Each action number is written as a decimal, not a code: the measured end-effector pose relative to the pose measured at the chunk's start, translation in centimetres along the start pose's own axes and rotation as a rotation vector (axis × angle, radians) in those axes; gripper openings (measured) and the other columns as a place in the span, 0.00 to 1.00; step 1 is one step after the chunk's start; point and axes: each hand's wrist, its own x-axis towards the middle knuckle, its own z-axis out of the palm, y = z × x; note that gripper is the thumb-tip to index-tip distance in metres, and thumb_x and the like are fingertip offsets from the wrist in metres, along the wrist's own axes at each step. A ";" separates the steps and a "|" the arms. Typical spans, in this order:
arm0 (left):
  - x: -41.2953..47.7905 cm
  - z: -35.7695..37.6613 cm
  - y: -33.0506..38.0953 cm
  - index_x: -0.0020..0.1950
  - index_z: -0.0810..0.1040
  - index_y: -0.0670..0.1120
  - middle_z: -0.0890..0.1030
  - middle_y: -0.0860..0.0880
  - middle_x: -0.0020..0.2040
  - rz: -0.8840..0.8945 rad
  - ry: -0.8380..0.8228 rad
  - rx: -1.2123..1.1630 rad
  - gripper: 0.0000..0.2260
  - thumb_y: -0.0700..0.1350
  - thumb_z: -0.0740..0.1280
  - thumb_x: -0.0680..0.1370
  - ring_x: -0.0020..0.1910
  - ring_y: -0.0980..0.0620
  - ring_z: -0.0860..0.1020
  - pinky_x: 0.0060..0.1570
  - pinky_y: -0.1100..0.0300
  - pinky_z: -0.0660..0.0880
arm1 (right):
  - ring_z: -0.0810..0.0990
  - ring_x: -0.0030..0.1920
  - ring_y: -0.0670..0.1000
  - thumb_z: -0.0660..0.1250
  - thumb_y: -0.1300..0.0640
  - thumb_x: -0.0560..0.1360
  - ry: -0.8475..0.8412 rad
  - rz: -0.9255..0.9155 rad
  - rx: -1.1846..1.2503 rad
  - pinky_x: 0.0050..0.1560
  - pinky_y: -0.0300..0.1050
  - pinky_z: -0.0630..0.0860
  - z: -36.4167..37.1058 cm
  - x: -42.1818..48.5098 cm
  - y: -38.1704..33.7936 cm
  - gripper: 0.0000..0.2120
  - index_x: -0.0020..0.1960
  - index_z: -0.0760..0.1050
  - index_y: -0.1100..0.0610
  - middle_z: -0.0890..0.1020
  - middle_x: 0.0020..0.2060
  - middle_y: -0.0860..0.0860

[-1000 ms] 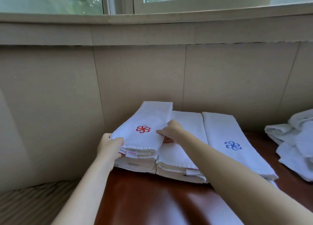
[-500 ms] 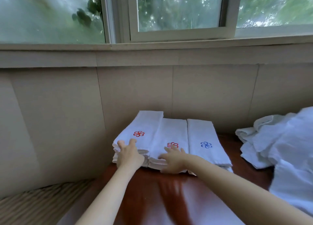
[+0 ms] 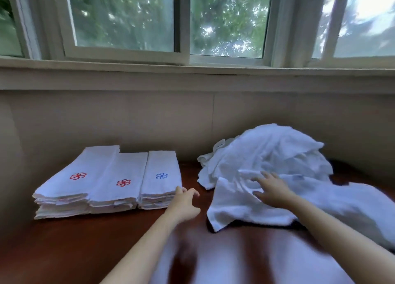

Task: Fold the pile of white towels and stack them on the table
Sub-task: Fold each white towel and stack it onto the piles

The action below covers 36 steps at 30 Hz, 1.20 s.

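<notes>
Three stacks of folded white towels [image 3: 111,177] lie side by side at the left of the dark red table [image 3: 74,245]; two top towels bear a red flower mark, the right one a blue mark. A loose pile of unfolded white towels [image 3: 273,155] is heaped at the right. My right hand [image 3: 271,187] lies with spread fingers on a towel at the front of that pile. My left hand [image 3: 184,202] hovers open over the table just right of the blue-marked stack, holding nothing.
A beige panelled wall [image 3: 149,121] runs behind the table, with a window sill and windows [image 3: 192,23] above. One unfolded towel spills over the table towards the right edge of the view.
Both hands have left the folded stacks and moved right. My right hand now rests on the unfolded pile. The view has turned right and upward.
</notes>
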 end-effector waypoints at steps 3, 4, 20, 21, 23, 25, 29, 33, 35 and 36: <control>2.8 4.1 5.2 0.69 0.67 0.49 0.58 0.46 0.66 0.063 -0.056 -0.008 0.24 0.42 0.64 0.74 0.59 0.46 0.74 0.57 0.58 0.73 | 0.57 0.73 0.58 0.60 0.46 0.77 0.062 0.182 -0.006 0.69 0.55 0.63 0.4 -1.1 6.4 0.27 0.74 0.58 0.47 0.61 0.72 0.54; 3.6 5.6 6.8 0.70 0.65 0.49 0.57 0.46 0.68 0.081 -0.063 -0.007 0.25 0.42 0.63 0.74 0.59 0.46 0.74 0.56 0.58 0.73 | 0.56 0.73 0.60 0.60 0.46 0.77 0.070 0.237 -0.020 0.68 0.58 0.62 0.8 -1.5 8.2 0.29 0.75 0.56 0.47 0.60 0.72 0.54; 4.6 13.6 7.7 0.46 0.69 0.51 0.68 0.51 0.50 0.209 0.013 0.315 0.03 0.46 0.56 0.77 0.53 0.46 0.75 0.43 0.56 0.69 | 0.67 0.59 0.58 0.60 0.59 0.67 0.073 0.381 0.084 0.62 0.50 0.64 9.7 -8.3 14.9 0.27 0.65 0.64 0.46 0.68 0.57 0.51; 3.8 13.1 6.7 0.45 0.68 0.52 0.69 0.50 0.51 0.185 0.037 0.332 0.03 0.46 0.56 0.78 0.52 0.46 0.75 0.42 0.57 0.69 | 0.67 0.58 0.57 0.60 0.59 0.66 0.073 0.354 0.108 0.61 0.49 0.64 9.5 -8.7 14.4 0.26 0.63 0.64 0.46 0.68 0.56 0.51; 2.2 11.5 4.4 0.44 0.67 0.53 0.71 0.50 0.54 0.123 0.064 0.366 0.03 0.46 0.56 0.77 0.53 0.46 0.75 0.42 0.57 0.70 | 0.68 0.57 0.55 0.61 0.62 0.64 0.121 0.262 0.200 0.56 0.47 0.63 8.9 -9.8 12.9 0.23 0.58 0.66 0.48 0.69 0.52 0.49; 0.7 9.3 2.4 0.46 0.65 0.52 0.70 0.49 0.55 0.067 0.073 0.393 0.03 0.44 0.57 0.77 0.53 0.45 0.75 0.47 0.54 0.74 | 0.70 0.55 0.57 0.61 0.66 0.63 0.247 0.164 0.372 0.49 0.47 0.63 8.5 -10.9 10.9 0.22 0.56 0.69 0.53 0.73 0.50 0.51; -1.9 6.3 0.8 0.68 0.63 0.51 0.65 0.46 0.64 -0.031 0.014 0.319 0.22 0.43 0.61 0.75 0.55 0.43 0.75 0.54 0.54 0.73 | 0.75 0.52 0.60 0.59 0.68 0.69 0.469 0.200 0.786 0.51 0.53 0.72 5.9 -11.1 5.9 0.18 0.58 0.71 0.63 0.78 0.49 0.60; -4.9 6.0 3.2 0.75 0.56 0.55 0.62 0.51 0.67 0.187 -0.042 -0.054 0.37 0.43 0.71 0.71 0.65 0.51 0.68 0.56 0.67 0.68 | 0.77 0.43 0.56 0.60 0.71 0.73 0.539 0.078 0.990 0.40 0.42 0.70 1.7 -11.1 0.0 0.10 0.47 0.69 0.57 0.78 0.40 0.54; -6.1 6.0 5.3 0.73 0.56 0.58 0.64 0.56 0.64 0.185 -0.118 -0.266 0.39 0.44 0.75 0.70 0.63 0.59 0.68 0.48 0.77 0.69 | 0.75 0.38 0.50 0.61 0.71 0.74 0.509 -0.052 1.112 0.36 0.33 0.68 -0.5 -12.1 -3.2 0.13 0.43 0.67 0.52 0.75 0.35 0.47; -6.8 6.0 5.9 0.69 0.59 0.58 0.68 0.56 0.62 0.187 -0.168 -0.348 0.35 0.44 0.75 0.70 0.59 0.63 0.70 0.46 0.76 0.72 | 0.75 0.39 0.49 0.61 0.70 0.75 0.454 -0.123 1.190 0.36 0.31 0.69 -1.3 -12.7 -4.7 0.13 0.44 0.67 0.52 0.75 0.36 0.46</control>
